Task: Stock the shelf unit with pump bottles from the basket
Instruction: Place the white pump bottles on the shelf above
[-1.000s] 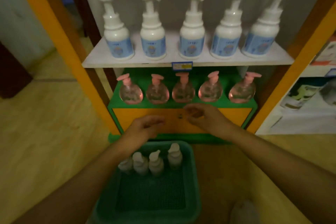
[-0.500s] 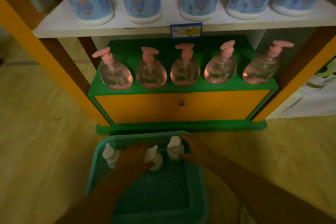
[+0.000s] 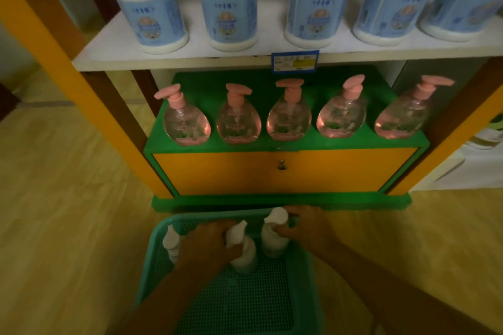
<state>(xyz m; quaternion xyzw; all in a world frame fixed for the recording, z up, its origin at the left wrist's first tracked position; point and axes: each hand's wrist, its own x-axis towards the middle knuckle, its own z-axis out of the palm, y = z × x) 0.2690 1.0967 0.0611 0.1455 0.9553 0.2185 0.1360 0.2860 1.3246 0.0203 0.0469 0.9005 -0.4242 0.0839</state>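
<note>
Both my hands are down in the teal basket (image 3: 307,294), which sits on the wooden floor (image 3: 68,226) directly in front of the shelf unit (image 3: 285,171). My left hand (image 3: 206,247) is curled around the neck of a white pump bottle (image 3: 245,255) near the middle of the basket, fingers closed beneath its pump head, the bottle upright on the mesh bottom. My right hand (image 3: 304,228) grips a second white pump bottle (image 3: 273,236) at the basket's far edge, thumb in front and fingers wrapped behind the neck; this bottle stands just beside the first. A third white bottle (image 3: 171,242) remains in the far-left corner of the basket, partly hidden behind my left hand, and I cannot tell whether my hand touches it. On the green ledge (image 3: 190,81) of the unit, above the orange panel (image 3: 283,171) with its small lock (image 3: 281,164), five pink pump bottles (image 3: 288,119) stand in a row. On the white shelf (image 3: 174,60) above them stand five larger white bottles with blue labels (image 3: 227,8), their tops cut off by the frame; a blue and yellow price tag (image 3: 295,62) hangs on the shelf's front edge.
</note>
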